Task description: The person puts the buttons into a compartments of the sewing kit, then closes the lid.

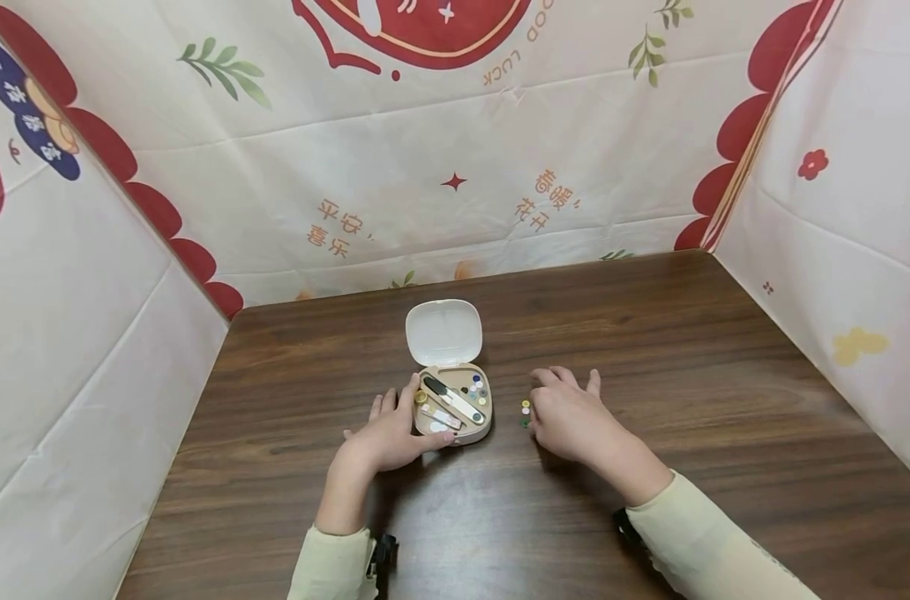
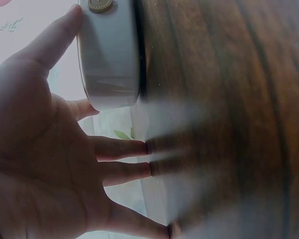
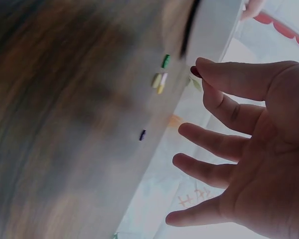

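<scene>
A small white sewing box (image 1: 485,428) stands on the table with its lid (image 1: 444,332) raised at the back. My left hand (image 1: 386,435) holds its front left corner between thumb and index finger; the other fingers spread onto the tabletop. Inside lie thread snips (image 1: 464,407) set diagonally, with several small buttons (image 1: 475,388) in the right compartment. My right hand (image 1: 571,421) is right of the box. In the right wrist view, its thumb and index finger pinch a dark red button (image 3: 195,72). Beside it lie loose buttons, including a green button (image 3: 166,61) and a dark purple button (image 3: 142,135).
The brown wooden table (image 1: 290,492) reaches to a patterned white cloth (image 1: 455,125) hung at the back and both sides. Yellow (image 1: 526,403) and white buttons (image 1: 526,411) lie between the box and my right hand.
</scene>
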Action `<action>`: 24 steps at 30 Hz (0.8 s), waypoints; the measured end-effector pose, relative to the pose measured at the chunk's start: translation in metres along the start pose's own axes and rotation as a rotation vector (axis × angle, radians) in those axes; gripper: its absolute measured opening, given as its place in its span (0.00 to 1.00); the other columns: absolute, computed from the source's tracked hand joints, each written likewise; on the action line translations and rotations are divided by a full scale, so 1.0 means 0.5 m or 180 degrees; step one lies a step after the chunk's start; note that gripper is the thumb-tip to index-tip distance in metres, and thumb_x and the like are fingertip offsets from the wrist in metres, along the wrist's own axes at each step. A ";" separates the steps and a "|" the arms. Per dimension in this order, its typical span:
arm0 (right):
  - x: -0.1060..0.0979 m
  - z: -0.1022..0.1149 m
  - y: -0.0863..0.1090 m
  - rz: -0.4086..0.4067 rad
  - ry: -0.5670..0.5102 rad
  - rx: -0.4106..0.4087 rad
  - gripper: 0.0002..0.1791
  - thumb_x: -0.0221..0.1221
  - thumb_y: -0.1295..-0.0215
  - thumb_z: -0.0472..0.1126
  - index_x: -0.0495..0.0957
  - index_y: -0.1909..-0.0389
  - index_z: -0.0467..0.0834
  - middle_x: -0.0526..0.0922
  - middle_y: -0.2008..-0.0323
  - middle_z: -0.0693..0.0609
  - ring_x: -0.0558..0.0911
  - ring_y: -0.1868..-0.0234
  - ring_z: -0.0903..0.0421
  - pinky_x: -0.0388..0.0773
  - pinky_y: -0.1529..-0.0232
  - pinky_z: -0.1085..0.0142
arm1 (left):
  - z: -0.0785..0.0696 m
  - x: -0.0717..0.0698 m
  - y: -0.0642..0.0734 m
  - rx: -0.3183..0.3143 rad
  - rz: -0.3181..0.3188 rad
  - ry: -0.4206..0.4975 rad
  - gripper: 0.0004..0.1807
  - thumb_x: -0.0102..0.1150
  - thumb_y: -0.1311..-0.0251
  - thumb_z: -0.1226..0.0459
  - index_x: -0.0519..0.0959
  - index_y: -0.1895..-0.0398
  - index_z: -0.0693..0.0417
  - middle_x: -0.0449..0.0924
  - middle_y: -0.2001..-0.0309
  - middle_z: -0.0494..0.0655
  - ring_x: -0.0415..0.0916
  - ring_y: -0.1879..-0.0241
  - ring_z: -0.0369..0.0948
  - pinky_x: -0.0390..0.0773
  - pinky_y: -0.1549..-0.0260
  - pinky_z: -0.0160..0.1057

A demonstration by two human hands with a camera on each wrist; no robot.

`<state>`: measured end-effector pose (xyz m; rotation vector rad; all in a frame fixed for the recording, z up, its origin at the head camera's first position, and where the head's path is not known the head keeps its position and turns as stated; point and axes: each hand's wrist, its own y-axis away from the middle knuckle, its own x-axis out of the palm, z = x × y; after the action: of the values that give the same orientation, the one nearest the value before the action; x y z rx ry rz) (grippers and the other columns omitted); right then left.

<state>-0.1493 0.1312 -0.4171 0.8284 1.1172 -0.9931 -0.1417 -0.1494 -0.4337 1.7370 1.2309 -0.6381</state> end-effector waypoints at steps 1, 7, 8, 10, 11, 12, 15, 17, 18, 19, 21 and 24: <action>-0.001 0.001 -0.001 -0.0039 -0.0007 -0.0005 0.15 0.62 0.31 0.37 0.78 0.80 0.50 0.78 0.30 0.42 0.70 0.25 0.34 0.48 0.33 0.12 | -0.002 -0.002 0.002 -0.0016 0.0012 0.0024 0.66 0.63 0.46 0.23 0.41 0.11 0.30 0.48 0.15 0.65 0.42 0.14 0.65 0.40 0.37 0.93; -0.007 0.011 -0.008 -0.0168 -0.0122 0.0013 0.17 0.63 0.34 0.37 0.74 0.82 0.51 0.78 0.29 0.42 0.71 0.25 0.34 0.49 0.34 0.12 | 0.010 0.009 -0.011 -0.0029 -0.0014 0.0022 0.68 0.62 0.50 0.20 0.40 0.12 0.29 0.47 0.14 0.65 0.41 0.14 0.64 0.40 0.39 0.93; -0.008 0.014 -0.009 -0.0168 -0.0150 0.0019 0.17 0.64 0.34 0.37 0.74 0.82 0.51 0.77 0.29 0.42 0.71 0.25 0.34 0.49 0.34 0.12 | 0.012 0.011 -0.015 -0.0043 -0.0006 0.0032 0.68 0.62 0.50 0.20 0.39 0.12 0.28 0.47 0.14 0.64 0.41 0.14 0.64 0.40 0.39 0.93; -0.010 0.019 -0.011 -0.0168 -0.0190 0.0027 0.16 0.65 0.35 0.38 0.74 0.82 0.52 0.77 0.28 0.42 0.71 0.25 0.34 0.49 0.33 0.12 | 0.020 0.017 -0.023 -0.0070 0.0025 0.0059 0.68 0.63 0.50 0.20 0.38 0.12 0.26 0.45 0.13 0.63 0.38 0.13 0.62 0.39 0.38 0.93; -0.011 0.022 -0.012 -0.0169 -0.0216 0.0033 0.16 0.65 0.35 0.38 0.75 0.81 0.52 0.77 0.28 0.42 0.70 0.25 0.34 0.48 0.33 0.12 | 0.024 0.020 -0.027 -0.0073 0.0025 0.0073 0.69 0.63 0.51 0.20 0.38 0.12 0.26 0.44 0.13 0.62 0.37 0.13 0.61 0.38 0.37 0.92; -0.012 0.024 -0.014 -0.0171 -0.0242 0.0036 0.16 0.66 0.35 0.39 0.75 0.81 0.52 0.77 0.28 0.42 0.70 0.25 0.33 0.48 0.33 0.12 | 0.027 0.022 -0.030 -0.0079 0.0027 0.0084 0.69 0.64 0.51 0.21 0.38 0.12 0.26 0.44 0.13 0.62 0.37 0.13 0.61 0.38 0.36 0.92; -0.015 0.031 -0.019 -0.0176 -0.0291 0.0042 0.15 0.66 0.34 0.39 0.75 0.80 0.51 0.77 0.28 0.41 0.70 0.24 0.33 0.48 0.33 0.12 | 0.031 0.025 -0.034 -0.0078 0.0022 0.0110 0.70 0.63 0.53 0.19 0.38 0.12 0.26 0.44 0.13 0.61 0.36 0.12 0.60 0.38 0.36 0.92; -0.018 0.034 -0.023 -0.0177 -0.0321 0.0052 0.16 0.66 0.34 0.39 0.75 0.80 0.51 0.76 0.27 0.41 0.70 0.24 0.33 0.48 0.33 0.12 | 0.029 0.023 -0.032 -0.0073 0.0019 0.0116 0.71 0.63 0.54 0.18 0.39 0.12 0.26 0.44 0.13 0.62 0.36 0.12 0.60 0.38 0.36 0.92; -0.019 0.035 -0.026 -0.0173 -0.0329 0.0059 0.16 0.67 0.33 0.39 0.75 0.80 0.51 0.76 0.27 0.41 0.69 0.24 0.33 0.47 0.32 0.13 | 0.028 0.022 -0.031 -0.0075 0.0024 0.0116 0.71 0.63 0.54 0.18 0.39 0.12 0.27 0.44 0.13 0.62 0.36 0.12 0.61 0.38 0.36 0.91; -0.020 0.036 -0.029 -0.0171 -0.0330 0.0064 0.16 0.67 0.33 0.40 0.75 0.80 0.51 0.75 0.26 0.41 0.69 0.23 0.33 0.47 0.32 0.13 | 0.026 0.021 -0.030 -0.0074 0.0023 0.0118 0.71 0.63 0.54 0.18 0.39 0.12 0.27 0.44 0.13 0.62 0.36 0.12 0.60 0.38 0.36 0.91; -0.022 0.038 -0.035 -0.0156 -0.0352 0.0078 0.17 0.68 0.32 0.41 0.75 0.80 0.51 0.74 0.25 0.40 0.68 0.23 0.33 0.46 0.31 0.13 | 0.024 0.019 -0.028 -0.0080 0.0036 0.0111 0.70 0.64 0.53 0.20 0.39 0.12 0.27 0.44 0.13 0.62 0.36 0.13 0.61 0.38 0.36 0.91; -0.024 0.042 -0.043 -0.0144 -0.0369 0.0069 0.17 0.68 0.31 0.43 0.75 0.78 0.52 0.73 0.24 0.40 0.67 0.22 0.34 0.46 0.31 0.14 | 0.021 0.016 -0.026 -0.0068 0.0025 0.0078 0.69 0.64 0.51 0.21 0.39 0.12 0.27 0.45 0.14 0.64 0.38 0.13 0.63 0.39 0.37 0.93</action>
<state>-0.1640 0.1070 -0.4013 0.7561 1.0314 -1.0792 -0.1498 -0.1535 -0.4500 1.7358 1.2428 -0.5988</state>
